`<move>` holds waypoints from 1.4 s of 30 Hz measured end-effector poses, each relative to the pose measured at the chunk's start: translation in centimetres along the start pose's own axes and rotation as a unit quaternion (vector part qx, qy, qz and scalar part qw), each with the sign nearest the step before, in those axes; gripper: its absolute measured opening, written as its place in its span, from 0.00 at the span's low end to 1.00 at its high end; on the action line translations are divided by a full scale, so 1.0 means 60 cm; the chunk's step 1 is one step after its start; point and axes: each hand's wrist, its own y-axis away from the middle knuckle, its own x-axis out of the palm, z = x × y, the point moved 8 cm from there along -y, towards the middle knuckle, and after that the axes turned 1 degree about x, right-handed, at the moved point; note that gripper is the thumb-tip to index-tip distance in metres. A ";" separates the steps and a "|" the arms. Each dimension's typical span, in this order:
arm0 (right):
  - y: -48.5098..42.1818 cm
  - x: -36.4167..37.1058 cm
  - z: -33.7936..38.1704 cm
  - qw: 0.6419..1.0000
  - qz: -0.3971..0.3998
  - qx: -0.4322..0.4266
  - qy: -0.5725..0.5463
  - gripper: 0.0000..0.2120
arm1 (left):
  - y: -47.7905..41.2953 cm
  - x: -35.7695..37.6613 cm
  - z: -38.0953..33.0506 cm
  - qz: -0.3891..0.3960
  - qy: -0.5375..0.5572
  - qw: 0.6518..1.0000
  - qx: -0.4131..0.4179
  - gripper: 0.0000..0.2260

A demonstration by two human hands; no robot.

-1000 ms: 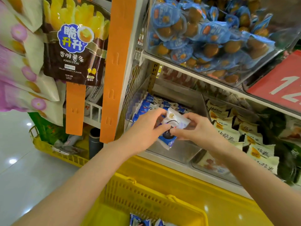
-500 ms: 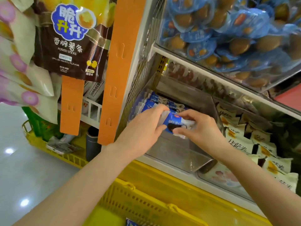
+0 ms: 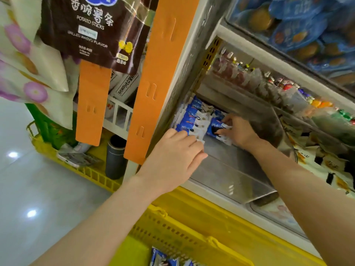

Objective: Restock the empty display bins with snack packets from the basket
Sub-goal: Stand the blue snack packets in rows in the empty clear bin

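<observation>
A clear display bin on the lower shelf holds a row of blue-and-white snack packets standing against its left wall. My right hand reaches deep into the bin and grips one blue-and-white packet beside that row. My left hand rests at the front end of the row, fingers curled against the packets. Below, the yellow basket shows a few more packets at the bottom edge.
Orange hanging strips and a dark potato-sticks bag hang left of the shelf. The neighbouring bin at right holds white-and-orange packets. Blue packets fill the bin above. A yellow crate stands on the floor at left.
My right hand has carried the packet from in front of the bin deeper inside, beside the standing row. My left hand has let go of it and moved onto the row's front end.
</observation>
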 end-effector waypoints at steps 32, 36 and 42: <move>0.476 0.062 -0.002 0.970 -0.127 -0.189 -0.082 0.12 | 0.124 0.049 -0.121 0.071 0.055 0.995 -0.038 0.15; 0.522 0.222 -0.032 0.977 0.017 -0.200 -0.069 0.06 | 0.233 0.184 -0.112 0.237 0.048 0.967 -0.083 0.16; 0.533 0.427 -0.152 0.980 0.197 -0.004 0.015 0.21 | 0.407 0.346 -0.060 0.415 0.072 0.890 -0.174 0.15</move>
